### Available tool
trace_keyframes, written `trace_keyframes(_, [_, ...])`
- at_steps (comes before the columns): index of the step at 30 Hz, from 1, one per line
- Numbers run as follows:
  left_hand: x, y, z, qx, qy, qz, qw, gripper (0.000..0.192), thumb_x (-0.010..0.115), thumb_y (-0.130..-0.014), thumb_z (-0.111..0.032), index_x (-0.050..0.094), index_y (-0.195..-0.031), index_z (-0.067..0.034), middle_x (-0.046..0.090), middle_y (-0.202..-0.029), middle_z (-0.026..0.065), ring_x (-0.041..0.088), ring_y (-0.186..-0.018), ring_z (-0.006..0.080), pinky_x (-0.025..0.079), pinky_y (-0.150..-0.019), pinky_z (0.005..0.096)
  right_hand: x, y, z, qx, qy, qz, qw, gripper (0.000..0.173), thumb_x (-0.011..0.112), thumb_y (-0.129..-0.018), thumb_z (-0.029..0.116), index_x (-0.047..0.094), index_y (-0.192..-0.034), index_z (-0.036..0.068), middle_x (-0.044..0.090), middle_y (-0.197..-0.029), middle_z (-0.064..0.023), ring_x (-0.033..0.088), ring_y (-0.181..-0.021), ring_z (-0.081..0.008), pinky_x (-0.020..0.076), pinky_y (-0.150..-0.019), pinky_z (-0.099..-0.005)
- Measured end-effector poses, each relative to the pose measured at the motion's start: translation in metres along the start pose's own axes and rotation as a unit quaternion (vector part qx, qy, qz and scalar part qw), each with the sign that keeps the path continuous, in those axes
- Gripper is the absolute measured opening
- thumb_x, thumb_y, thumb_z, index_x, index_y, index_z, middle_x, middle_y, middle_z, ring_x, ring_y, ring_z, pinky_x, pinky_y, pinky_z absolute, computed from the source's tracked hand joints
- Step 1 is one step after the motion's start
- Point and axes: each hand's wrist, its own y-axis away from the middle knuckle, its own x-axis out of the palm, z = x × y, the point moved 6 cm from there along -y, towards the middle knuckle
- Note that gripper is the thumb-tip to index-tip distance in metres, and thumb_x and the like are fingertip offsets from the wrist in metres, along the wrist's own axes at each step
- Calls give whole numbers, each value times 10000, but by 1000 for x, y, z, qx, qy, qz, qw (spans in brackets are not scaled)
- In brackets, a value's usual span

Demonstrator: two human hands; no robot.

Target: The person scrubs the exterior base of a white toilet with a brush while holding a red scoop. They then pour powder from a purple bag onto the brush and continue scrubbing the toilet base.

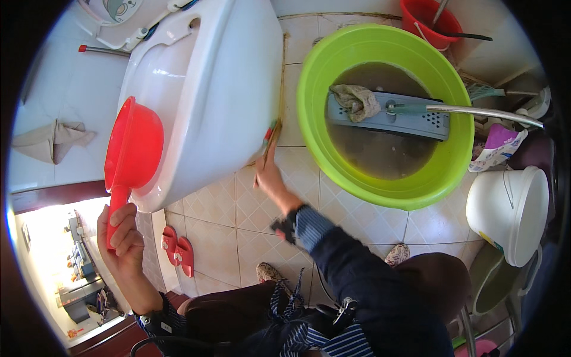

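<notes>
My left hand [122, 234] grips the handle of a red plastic water dipper [142, 145], its bowl tipped on its side above the rim of a white bathtub-like basin [232, 98]. Whether the dipper holds water is hidden. My right hand [270, 176] reaches down to the basin's lower edge at the tiled floor. Its fingers close on a slim tool [270, 140], perhaps a brush, with red and green parts; its exact kind is unclear. To the right, a lime-green tub [383, 194] holds murky water, a grey flat mop head [415, 118] and a crumpled rag [357, 101].
The mop's metal handle [486, 113] juts over the tub's right rim. Beyond stand a red bucket [435, 26], a white lidded bucket [495, 209] and an olive bucket [493, 276]. Red slippers [184, 256] lie at left. A beige cloth [53, 140] rests on a white surface.
</notes>
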Motion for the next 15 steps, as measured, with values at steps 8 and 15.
trace_keyframes(8, [11, -7, 2, 5, -18, 17, 1000, 266, 381, -1043, -192, 331, -1158, 42, 464, -850, 106, 448, -512, 113, 362, -366, 215, 22, 50, 93, -151, 57, 83, 983, 827, 460, -981, 287, -115, -1544, 94, 602, -629, -172, 585, -507, -307, 449, -500, -407])
trace_keyframes(15, [21, -2, 14, -12, -35, 24, 999, 261, 374, -1039, -189, 334, -1145, 47, 455, -843, 108, 442, -506, 116, 358, -359, 218, -1, 15, 34, -4, -8, 17, 1000, 755, 392, -1017, 297, -119, -1548, 136, 591, -602, -143, 588, -488, -294, 478, -486, -424])
